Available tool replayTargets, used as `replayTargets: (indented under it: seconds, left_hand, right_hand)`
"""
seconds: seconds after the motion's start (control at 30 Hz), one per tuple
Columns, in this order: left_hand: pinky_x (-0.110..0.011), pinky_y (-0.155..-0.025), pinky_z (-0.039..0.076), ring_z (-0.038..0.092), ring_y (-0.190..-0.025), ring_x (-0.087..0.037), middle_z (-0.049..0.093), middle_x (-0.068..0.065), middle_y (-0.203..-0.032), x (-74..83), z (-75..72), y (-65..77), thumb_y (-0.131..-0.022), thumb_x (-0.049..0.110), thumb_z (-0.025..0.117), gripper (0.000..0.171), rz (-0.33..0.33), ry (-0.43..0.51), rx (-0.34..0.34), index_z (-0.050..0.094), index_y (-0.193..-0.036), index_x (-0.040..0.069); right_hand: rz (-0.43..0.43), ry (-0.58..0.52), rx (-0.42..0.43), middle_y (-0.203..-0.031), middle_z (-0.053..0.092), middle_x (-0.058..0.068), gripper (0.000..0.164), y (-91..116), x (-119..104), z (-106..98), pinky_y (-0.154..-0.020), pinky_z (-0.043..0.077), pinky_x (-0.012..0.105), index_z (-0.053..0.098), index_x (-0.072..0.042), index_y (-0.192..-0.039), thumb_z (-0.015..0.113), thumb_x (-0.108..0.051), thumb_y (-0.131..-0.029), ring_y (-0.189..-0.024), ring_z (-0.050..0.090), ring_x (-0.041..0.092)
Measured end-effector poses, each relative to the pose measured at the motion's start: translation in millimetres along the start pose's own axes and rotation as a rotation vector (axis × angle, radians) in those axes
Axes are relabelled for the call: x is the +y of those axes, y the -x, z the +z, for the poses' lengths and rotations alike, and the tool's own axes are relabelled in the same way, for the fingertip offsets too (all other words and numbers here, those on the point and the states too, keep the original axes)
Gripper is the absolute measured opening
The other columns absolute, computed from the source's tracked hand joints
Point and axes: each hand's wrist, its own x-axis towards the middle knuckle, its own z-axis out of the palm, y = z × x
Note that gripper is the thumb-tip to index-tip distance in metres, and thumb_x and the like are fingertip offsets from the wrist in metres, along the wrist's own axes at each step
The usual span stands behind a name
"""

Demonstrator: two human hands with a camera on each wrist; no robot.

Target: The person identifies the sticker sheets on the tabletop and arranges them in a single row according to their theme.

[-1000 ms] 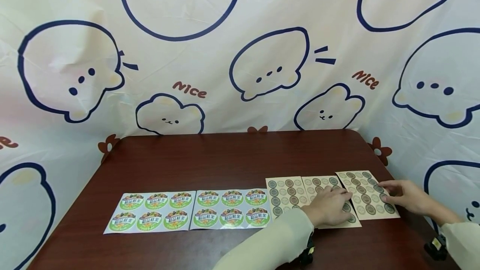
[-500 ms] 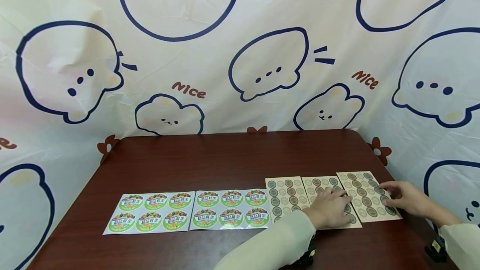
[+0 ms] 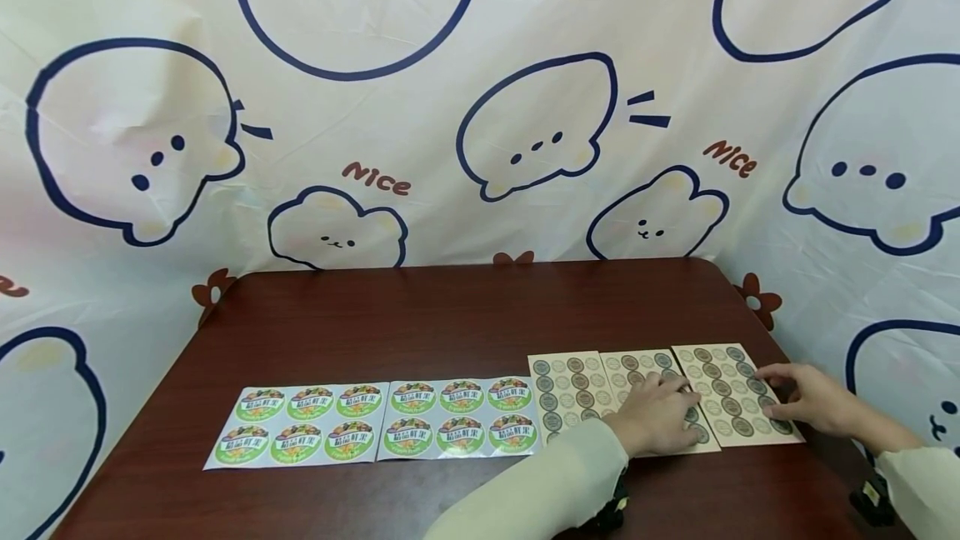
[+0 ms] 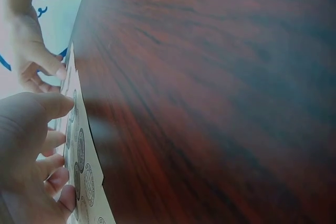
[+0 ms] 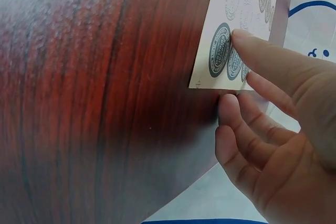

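Note:
Three cream sheets of round coin-like stickers lie side by side at the right of the table. My left hand (image 3: 658, 417) rests with spread fingers on the middle cream sheet (image 3: 624, 363), covering much of it. The fingertips of my right hand (image 3: 810, 400) touch the right edge of the rightmost sheet (image 3: 722, 394), which lies flat close beside the middle one. In the right wrist view, the thumb (image 5: 262, 56) presses on this sheet near its corner, while several fingers bend loosely past its edge. The left cream sheet (image 3: 570, 373) is partly hidden by my left sleeve.
Two white sheets, a left one (image 3: 281, 461) and a right one (image 3: 442, 452), carry round green labels and continue the row leftward. The dark wooden table (image 3: 450, 319) has its right edge close to my right hand. A patterned cloth (image 3: 420, 132) hangs behind.
The rightmost cream sheet has shifted slightly toward me under my right hand. My left hand stays on the middle sheet.

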Motion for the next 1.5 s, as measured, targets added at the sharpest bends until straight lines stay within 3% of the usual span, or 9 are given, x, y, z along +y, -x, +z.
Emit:
replayTargets:
  seconds: [0.2,0.77,1.0,1.17,1.37,1.5]
  left_hand:
    - [-0.025,-0.106,0.040,0.043,-0.136,-0.005,0.039,0.023,-0.157,-0.3,-0.4,1.4,-0.096,0.056,0.057,0.053,-0.007,0.006,0.005,0.046,-0.147,0.047]
    - [-0.023,-0.104,0.040,0.045,-0.133,-0.002,0.039,0.024,-0.156,-2.7,-0.7,1.0,-0.095,0.054,0.061,0.049,-0.020,0.036,0.008,0.051,-0.143,0.048]
    - [-0.023,-0.104,0.040,0.044,-0.134,-0.002,0.039,0.024,-0.156,-2.4,-3.0,2.1,-0.095,0.054,0.062,0.049,-0.036,0.053,-0.002,0.051,-0.143,0.048]
    - [-0.022,-0.105,0.039,0.044,-0.133,-0.003,0.039,0.024,-0.156,-2.2,-4.9,2.0,-0.095,0.053,0.063,0.049,-0.030,0.061,-0.012,0.051,-0.143,0.048]
    - [-0.019,-0.100,0.040,0.048,-0.128,-0.003,0.044,0.021,-0.154,-6.0,-8.4,1.2,-0.095,0.047,0.064,0.047,0.015,0.116,0.015,0.054,-0.141,0.044]
    - [-0.017,-0.100,0.040,0.050,-0.126,-0.002,0.049,0.020,-0.149,-10.7,-10.7,0.9,-0.096,0.041,0.065,0.043,0.023,0.171,0.055,0.058,-0.138,0.041]
  right_hand:
    - [-0.013,-0.035,-0.023,-0.101,0.063,0.016,0.058,-0.7,0.2,0.1,-0.061,0.048,0.025,0.059,0.015,-0.126,0.083,-0.014,-0.082,-0.067,0.052,0.002]
    - [0.007,-0.049,-0.055,-0.105,0.063,0.019,0.060,-3.3,-3.1,-0.7,-0.063,0.049,0.025,0.058,0.014,-0.130,0.081,-0.015,-0.084,-0.070,0.056,0.006]
    - [-0.034,-0.064,-0.048,-0.105,0.064,0.019,0.058,-4.1,-1.8,-0.9,-0.063,0.050,0.025,0.059,0.016,-0.128,0.082,-0.015,-0.084,-0.072,0.053,-0.001]
    - [-0.041,-0.087,-0.057,-0.103,0.064,0.018,0.057,-2.9,-2.7,-2.2,-0.061,0.050,0.025,0.058,0.017,-0.128,0.080,-0.016,-0.086,-0.068,0.055,0.002]
    - [-0.076,-0.078,-0.008,-0.104,0.068,0.019,0.046,-0.2,-3.8,-3.7,-0.062,0.051,0.024,0.062,0.013,-0.123,0.076,-0.015,-0.090,-0.071,0.059,-0.002]
    - [-0.134,-0.061,0.076,-0.099,0.070,0.011,0.028,0.0,-4.7,-1.7,-0.062,0.050,0.023,0.068,0.006,-0.113,0.074,-0.010,-0.090,-0.075,0.056,-0.008]
